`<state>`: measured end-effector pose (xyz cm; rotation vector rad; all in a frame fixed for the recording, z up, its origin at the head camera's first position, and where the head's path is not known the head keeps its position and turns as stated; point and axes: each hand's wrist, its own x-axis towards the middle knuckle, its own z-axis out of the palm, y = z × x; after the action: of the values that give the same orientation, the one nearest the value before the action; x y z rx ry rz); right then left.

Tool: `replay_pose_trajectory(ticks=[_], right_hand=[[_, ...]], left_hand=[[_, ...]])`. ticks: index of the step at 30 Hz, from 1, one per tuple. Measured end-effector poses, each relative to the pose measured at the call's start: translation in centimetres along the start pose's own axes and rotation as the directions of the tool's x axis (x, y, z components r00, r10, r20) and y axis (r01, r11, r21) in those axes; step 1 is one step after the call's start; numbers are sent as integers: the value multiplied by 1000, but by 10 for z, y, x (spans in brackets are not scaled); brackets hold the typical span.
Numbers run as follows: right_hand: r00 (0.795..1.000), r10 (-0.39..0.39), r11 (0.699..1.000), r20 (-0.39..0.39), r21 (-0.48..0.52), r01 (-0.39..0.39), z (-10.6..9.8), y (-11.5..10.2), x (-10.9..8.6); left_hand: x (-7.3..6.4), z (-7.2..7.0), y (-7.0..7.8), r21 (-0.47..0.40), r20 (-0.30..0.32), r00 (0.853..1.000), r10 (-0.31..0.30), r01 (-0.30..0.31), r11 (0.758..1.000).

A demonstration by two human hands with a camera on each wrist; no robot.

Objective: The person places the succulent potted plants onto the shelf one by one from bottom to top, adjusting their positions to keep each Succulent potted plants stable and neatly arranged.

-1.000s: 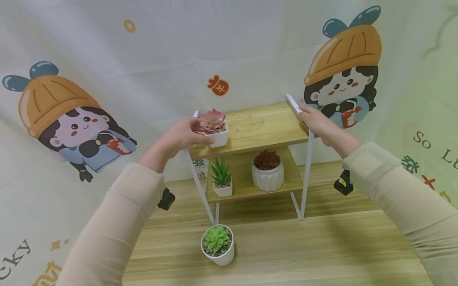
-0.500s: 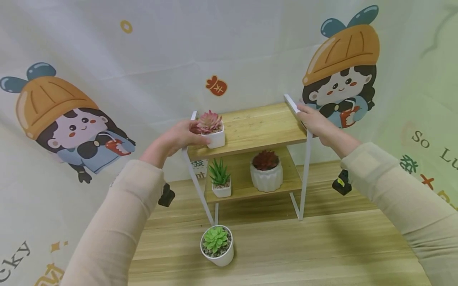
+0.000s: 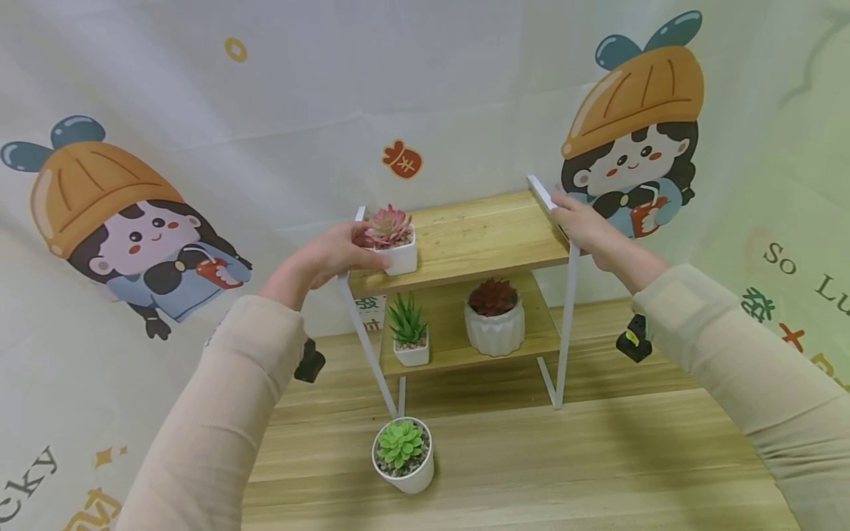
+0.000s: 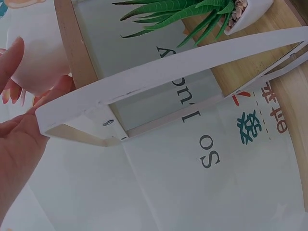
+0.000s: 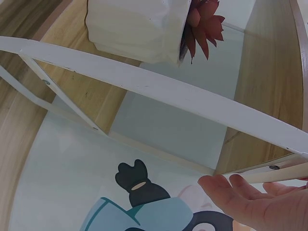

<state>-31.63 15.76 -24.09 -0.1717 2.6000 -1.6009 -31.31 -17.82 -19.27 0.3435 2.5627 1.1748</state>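
My left hand (image 3: 341,248) pinches a small white square pot with a pink succulent (image 3: 390,230), at the left end of the top board. In the left wrist view the pot (image 4: 41,62) lies behind my fingers, partly cut off. My right hand (image 3: 587,228) holds the right end of the two-tier shelf (image 3: 488,237) at its white metal frame. The right wrist view shows those fingers (image 5: 219,190) along the outer side of the frame; the thumb is hidden. On the lower board stand a spiky green plant (image 3: 410,330) and a dark red succulent (image 3: 494,317), both in white pots.
A round white pot with a green succulent (image 3: 402,455) stands on the wooden table (image 3: 564,464), close to the shelf's front left leg. A pale curtain (image 3: 285,110) with cartoon figures hangs behind the shelf and round both sides.
The pink succulent and my left hand have shifted slightly left along the top board, with the view also drifting a little. My right hand stays at the shelf's right end.
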Motion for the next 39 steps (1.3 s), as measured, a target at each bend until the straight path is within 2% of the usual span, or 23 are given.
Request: replay_pose_trajectory(ticks=[3,5,7,10,12,15,20,24,27,34,39], right_hand=[[1000,1,1000,1,3,-1,0,0,0],[1000,-1,1000,3,4,1,-1,0,0],[1000,-2,1000,4,3,2,-1,0,0],[1000,-3,1000,5,1,3,-1,0,0],[1000,-4,1000,5,0,4,-1,0,0],[1000,-9,1000,5,0,9,-1,0,0],[1000,-8,1000,4,-1,8,-1,0,0],[1000,-4,1000,4,2,4,-1,1,0],[1000,-2,1000,4,5,2,0,0,0],[1000,0,1000,0,-1,0,-1,0,-1],[1000,10,1000,-11,2,-10,-2,0,-1]], left_hand=[[-2,-2,-2,-38,24,999,40,-39,998],[-5,-5,-5,-73,19,997,75,-74,995],[-8,-7,-8,-114,-25,994,109,-111,987],[-9,-8,-12,-132,-151,983,104,-124,983],[-7,-7,-13,-121,-246,966,74,-107,987],[0,-1,-12,-82,-341,940,16,-47,996],[14,11,-12,2,-409,912,-30,33,999],[21,17,-14,69,-451,892,-37,76,995],[22,19,-18,97,-450,892,-49,103,990],[15,22,-19,74,-402,912,-79,118,990],[15,23,-18,63,-396,912,-103,139,988]])
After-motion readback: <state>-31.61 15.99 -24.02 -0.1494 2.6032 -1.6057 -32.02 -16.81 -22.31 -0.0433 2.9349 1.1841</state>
